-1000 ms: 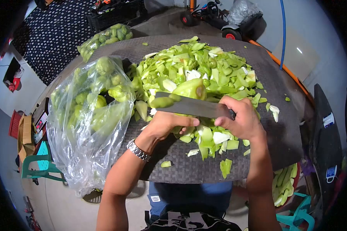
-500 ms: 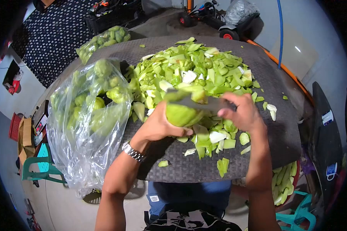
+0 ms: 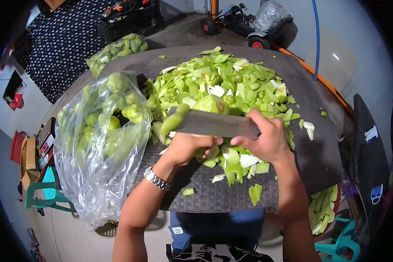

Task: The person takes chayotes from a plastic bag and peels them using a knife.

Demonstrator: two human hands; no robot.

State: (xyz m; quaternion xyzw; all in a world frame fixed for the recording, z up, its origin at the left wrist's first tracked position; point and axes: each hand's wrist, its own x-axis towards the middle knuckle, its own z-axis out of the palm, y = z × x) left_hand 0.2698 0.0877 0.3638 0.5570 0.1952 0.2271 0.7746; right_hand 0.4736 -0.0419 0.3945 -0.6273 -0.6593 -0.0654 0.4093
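My right hand (image 3: 266,135) grips a wide-bladed knife (image 3: 218,124), its handle hidden in the fist. The grey blade lies across the front of a pale green chayote (image 3: 212,105), covering much of it. My left hand (image 3: 185,148), with a metal watch at the wrist, is closed around the chayote from below and the left; most of its fingers are hidden. A curved green slice (image 3: 174,120) is at the blade's left end, blurred. Behind and under the hands spreads a large heap of green peelings and cut pieces (image 3: 249,89) on the dark woven tabletop (image 3: 310,166).
A clear plastic bag (image 3: 105,139) of whole chayotes stands on the left of the table. Another bag of green vegetables (image 3: 118,50) lies at the far left edge. Below right is a container of long green pieces (image 3: 323,209). Green chairs (image 3: 52,187) stand near the floor's sides.
The knife has swung down and left, and its blade now hides most of the chayote's front. A slice has come to the blade's left end. My left hand has shifted slightly lower and right.
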